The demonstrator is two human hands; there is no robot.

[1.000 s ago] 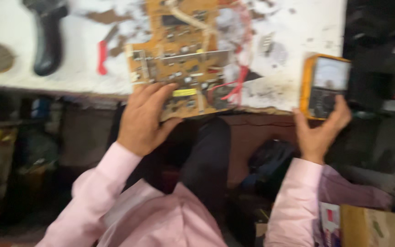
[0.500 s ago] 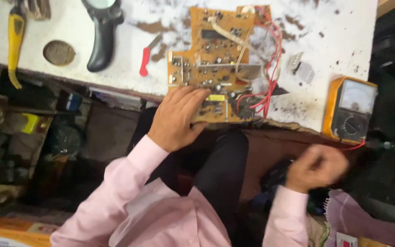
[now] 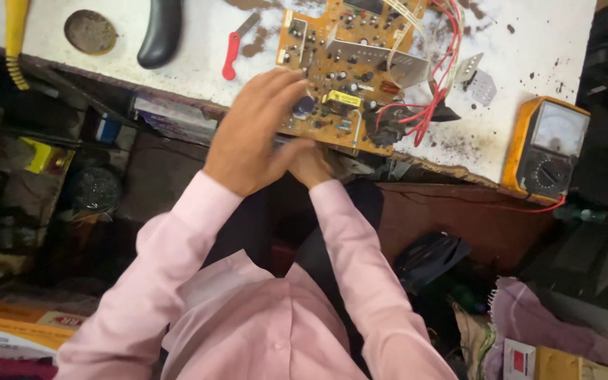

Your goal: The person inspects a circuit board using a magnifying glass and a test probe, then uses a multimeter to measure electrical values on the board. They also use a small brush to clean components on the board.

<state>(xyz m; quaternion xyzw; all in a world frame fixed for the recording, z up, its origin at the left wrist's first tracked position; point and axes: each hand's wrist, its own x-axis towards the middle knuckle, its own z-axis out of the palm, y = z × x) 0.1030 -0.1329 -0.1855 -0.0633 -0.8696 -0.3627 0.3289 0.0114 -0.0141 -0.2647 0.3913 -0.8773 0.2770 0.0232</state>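
A tan circuit board (image 3: 350,70) with red and white wires lies on the white workbench (image 3: 198,42), hanging over its near edge. My left hand (image 3: 251,137) rests flat on the board's near left corner, fingers spread over its components. My right hand (image 3: 311,165) is tucked beneath the left one, at the board's near edge; whether it grips the board is hidden. Both arms wear pink sleeves.
A yellow analogue multimeter (image 3: 547,148) sits at the bench's right edge. A red-handled tool (image 3: 232,51), a black handle (image 3: 160,32), a round brown lid (image 3: 90,32) and a yellow tool (image 3: 14,35) lie to the left. Cluttered shelves and bags sit below.
My right hand has left the multimeter, dropped below the bench and come left to the board's near edge under my left hand. The view has shifted right.
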